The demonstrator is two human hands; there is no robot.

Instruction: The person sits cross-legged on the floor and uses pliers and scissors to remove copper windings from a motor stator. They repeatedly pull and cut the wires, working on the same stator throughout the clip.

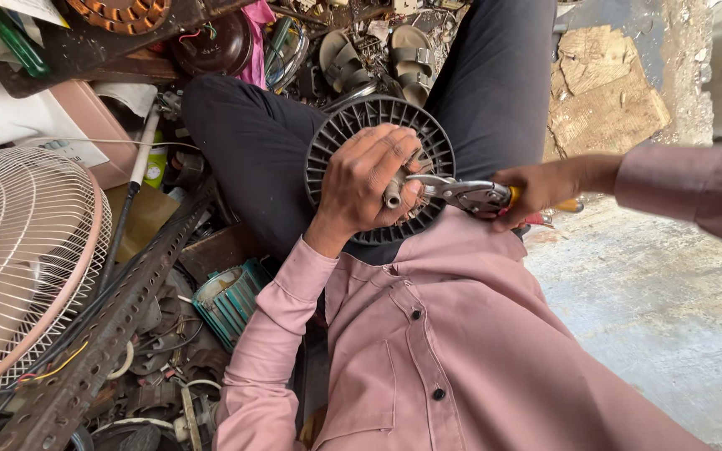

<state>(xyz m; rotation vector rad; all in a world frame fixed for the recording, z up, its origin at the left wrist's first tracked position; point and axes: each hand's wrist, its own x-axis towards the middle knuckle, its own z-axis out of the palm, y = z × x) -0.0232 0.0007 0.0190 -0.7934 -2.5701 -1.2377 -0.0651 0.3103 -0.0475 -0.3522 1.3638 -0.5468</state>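
Note:
A round dark grey finned fan motor housing rests on my lap between my knees. My left hand lies over its middle and grips a short grey metal shaft that sticks up from it. My right hand holds the yellow-handled pliers by the handles. The pliers' metal jaws reach left and close around the shaft, right beside my left fingers.
A white wire fan guard lies at the left. A perforated rusty metal bar, a teal motor stator, wires and scrap parts crowd the floor on the left. Sandals lie beyond my knees. Bare concrete floor spreads at the right.

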